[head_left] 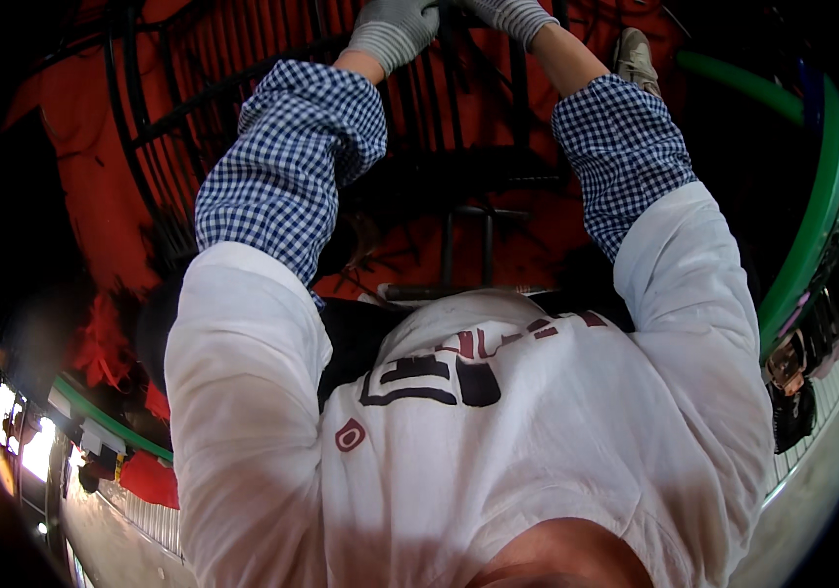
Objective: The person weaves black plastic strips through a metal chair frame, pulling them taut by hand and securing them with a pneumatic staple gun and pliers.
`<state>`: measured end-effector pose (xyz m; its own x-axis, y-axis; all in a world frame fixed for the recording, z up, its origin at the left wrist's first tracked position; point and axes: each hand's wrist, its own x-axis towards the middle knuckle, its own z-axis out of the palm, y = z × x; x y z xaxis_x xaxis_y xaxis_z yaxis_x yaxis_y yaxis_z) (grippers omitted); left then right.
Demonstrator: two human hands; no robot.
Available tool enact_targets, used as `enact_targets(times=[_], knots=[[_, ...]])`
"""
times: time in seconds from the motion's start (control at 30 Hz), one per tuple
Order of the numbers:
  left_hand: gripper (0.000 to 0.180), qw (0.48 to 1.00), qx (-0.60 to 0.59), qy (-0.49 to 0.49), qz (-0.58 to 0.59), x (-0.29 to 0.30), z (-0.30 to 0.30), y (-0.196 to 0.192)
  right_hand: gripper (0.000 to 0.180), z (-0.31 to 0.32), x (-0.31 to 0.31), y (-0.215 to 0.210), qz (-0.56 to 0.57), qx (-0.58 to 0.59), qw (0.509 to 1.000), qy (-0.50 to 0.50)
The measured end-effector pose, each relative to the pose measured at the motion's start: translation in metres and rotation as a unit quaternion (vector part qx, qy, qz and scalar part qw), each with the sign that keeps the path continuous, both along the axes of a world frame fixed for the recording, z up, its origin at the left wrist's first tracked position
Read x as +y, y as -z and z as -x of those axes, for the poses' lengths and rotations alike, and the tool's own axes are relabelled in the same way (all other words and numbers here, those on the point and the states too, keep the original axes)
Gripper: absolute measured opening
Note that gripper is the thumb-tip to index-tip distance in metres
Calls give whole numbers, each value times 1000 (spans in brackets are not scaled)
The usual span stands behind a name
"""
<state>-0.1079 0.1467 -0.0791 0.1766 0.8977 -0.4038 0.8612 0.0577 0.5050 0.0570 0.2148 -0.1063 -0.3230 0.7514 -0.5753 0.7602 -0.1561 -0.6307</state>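
Both my hands are at the top edge, close together, in grey knit gloves with striped cuffs. My left hand [397, 31] is closed, its fingers curled at a dark spot by the black metal bars; what it grips is too dark to make out. My right hand [517, 16] reaches toward the same spot from the right, its fingers mostly cut off by the picture's edge. Below and around the hands spread black metal frames [206, 118] with rows of thin parallel bars. A dark short-legged metal piece [487, 245] lies nearer my body.
Red sheeting [81, 191] lies under the frames, with dark scraps on it. A green curved rail [824, 196] bends along the right, and another green edge [111, 421] runs at lower left. A grey shoe [637, 61] is beyond my right forearm. Red cloth [148, 478] hangs at left.
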Motion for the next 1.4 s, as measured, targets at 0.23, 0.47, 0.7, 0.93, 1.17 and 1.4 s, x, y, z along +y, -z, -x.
enact_targets(times=[0.23,0.47,0.7,0.93,1.17,1.4], knots=[[36,980,-61,-5,-190,-29,-7,-22,15,-6,29,57,-295,-142,820,-470],[36,996,70,57,-8,-7,-23,-4,21,13,20,36,-252,-223,862,-378],[47,963,-132,105,209,41,-2,18,24,-42,-76,-49,-516,33,816,-259],[40,950,-176,96,240,46,3,42,23,-36,-83,-45,-497,71,814,-291],[29,973,-161,2,163,39,3,38,8,-37,-49,-53,-313,149,937,-38],[29,987,-135,-59,58,31,2,33,22,1,-3,-4,-67,-106,992,-35]])
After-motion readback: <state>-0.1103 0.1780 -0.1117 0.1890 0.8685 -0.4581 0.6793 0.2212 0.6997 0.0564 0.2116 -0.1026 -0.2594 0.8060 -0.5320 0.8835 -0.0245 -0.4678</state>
